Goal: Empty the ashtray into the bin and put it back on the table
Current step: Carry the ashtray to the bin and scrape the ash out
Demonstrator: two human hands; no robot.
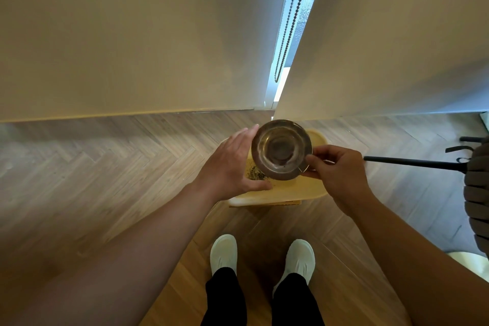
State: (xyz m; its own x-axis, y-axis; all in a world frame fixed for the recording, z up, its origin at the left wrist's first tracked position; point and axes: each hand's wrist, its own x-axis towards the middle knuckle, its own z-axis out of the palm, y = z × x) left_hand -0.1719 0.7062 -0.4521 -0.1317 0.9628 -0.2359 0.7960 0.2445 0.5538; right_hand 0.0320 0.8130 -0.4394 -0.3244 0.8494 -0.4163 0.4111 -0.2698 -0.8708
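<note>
A round metal ashtray (pixel 281 149) is held above a pale yellow bin (pixel 288 189) that stands on the floor in front of my feet. My right hand (pixel 337 169) pinches the ashtray's right rim between thumb and fingers. My left hand (pixel 232 164) is at the ashtray's left side, fingers spread, its fingertips near the rim; whether it touches I cannot tell. Dark ash (pixel 255 173) lies inside the bin, just below the ashtray's left edge. The ashtray's inside faces me and looks mostly bare, with a dark stain at its centre.
Two white roller blinds hang ahead, with a bead chain (pixel 289 18) in the gap between them. A black rod (pixel 412 163) and a dark cushioned chair (pixel 477 193) are at the right. The floor is herringbone wood. My white shoes (pixel 223 253) stand behind the bin.
</note>
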